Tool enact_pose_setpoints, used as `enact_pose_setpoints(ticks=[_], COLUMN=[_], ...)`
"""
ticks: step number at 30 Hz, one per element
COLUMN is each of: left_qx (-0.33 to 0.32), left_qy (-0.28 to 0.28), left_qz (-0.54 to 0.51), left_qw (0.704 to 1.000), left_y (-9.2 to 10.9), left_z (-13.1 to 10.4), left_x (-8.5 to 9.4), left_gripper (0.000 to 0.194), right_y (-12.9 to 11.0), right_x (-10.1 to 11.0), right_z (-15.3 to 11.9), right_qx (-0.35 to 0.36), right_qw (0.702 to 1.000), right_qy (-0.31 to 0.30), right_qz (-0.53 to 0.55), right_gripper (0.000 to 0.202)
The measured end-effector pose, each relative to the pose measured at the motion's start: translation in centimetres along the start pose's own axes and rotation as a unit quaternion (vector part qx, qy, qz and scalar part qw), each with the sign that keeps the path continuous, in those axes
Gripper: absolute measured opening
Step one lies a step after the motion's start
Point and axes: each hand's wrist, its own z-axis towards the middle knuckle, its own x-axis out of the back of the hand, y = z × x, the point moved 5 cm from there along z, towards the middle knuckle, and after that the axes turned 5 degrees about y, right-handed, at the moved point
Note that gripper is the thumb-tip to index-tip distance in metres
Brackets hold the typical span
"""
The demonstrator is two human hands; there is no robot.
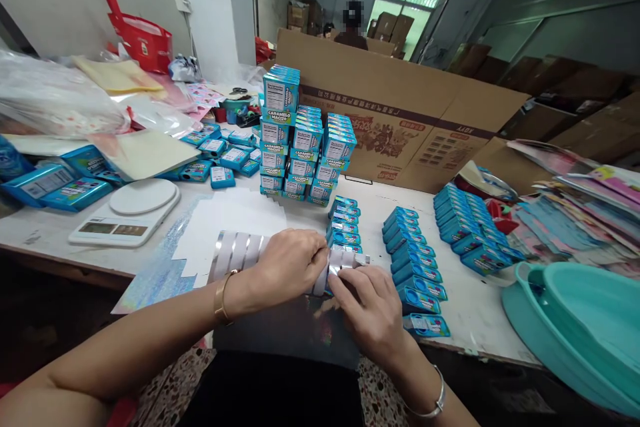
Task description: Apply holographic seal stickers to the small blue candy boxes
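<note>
My left hand (295, 261) rests over a sheet with silver and whitish stripes (240, 250), its fingers curled into a pinch. My right hand (373, 303) meets it at the sheet's right part, thumb and forefinger bent close together on a shiny bit. What either hand pinches is too small or covered to make out. Under the sheet lies a dark board (295, 330) at the table's front edge. Just beyond my hands stands a row of small blue candy packs (344, 221). Another row of blue packs (413, 263) runs along to the right of my right hand.
Stacked blue boxes (280, 130) stand at the back before a large cardboard sheet (400, 127). White paper (227, 217) and a kitchen scale (127, 210) lie left, with loose blue packs (220, 157) behind. Teal basins (580, 327) sit right. Beyond the cardboard is a person (353, 23).
</note>
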Motion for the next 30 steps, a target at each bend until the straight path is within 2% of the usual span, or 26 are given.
enact_pose_setpoints(ticks=[6,9,11,13,16,19,21,24,28,30], left_qx=[0.019,0.035,0.043,0.041,0.028,0.003,-0.020,-0.046,-0.068,-0.103], left_qy=[-0.029,-0.047,-0.064,-0.081,-0.104,-0.114,-0.116,-0.118,-0.114,-0.128], left_qz=[0.065,0.086,0.099,0.101,0.086,0.064,0.045,0.015,-0.014,-0.045], left_qw=[0.997,0.995,0.992,0.991,0.991,0.991,0.992,0.992,0.991,0.985], left_y=[-0.8,-2.1,-3.0,-3.4,-3.1,-1.9,-1.2,-0.6,-0.8,-0.6], left_z=[0.3,0.5,0.4,0.3,-0.1,-0.5,-0.9,-1.3,-1.6,-1.7], left_x=[-0.5,-1.1,-1.6,-1.9,-2.0,-1.7,-1.4,-1.0,-0.8,-1.0], left_gripper=[0.028,0.029,0.031,0.031,0.030,0.030,0.030,0.030,0.031,0.029], right_y=[-1.4,-2.3,-2.0,-0.7,2.5,5.5,7.2,9.2,10.5,10.7], right_x=[1.0,3.0,4.4,5.5,5.7,4.4,3.3,2.0,1.4,1.4], right_z=[0.3,0.2,0.2,0.3,0.7,1.2,1.3,0.6,-0.6,-0.8], right_qx=[0.044,0.001,-0.067,-0.153,-0.246,-0.255,-0.255,-0.310,-0.396,-0.420], right_qw=[0.997,0.989,0.975,0.961,0.951,0.961,0.963,0.942,0.876,0.847], right_qy=[-0.019,-0.010,0.008,0.043,0.085,0.086,0.072,0.027,-0.023,-0.038], right_qz=[0.053,0.148,0.211,0.228,0.166,0.068,0.043,0.122,0.274,0.323], right_gripper=[0.030,0.031,0.037,0.041,0.038,0.030,0.027,0.026,0.037,0.042])
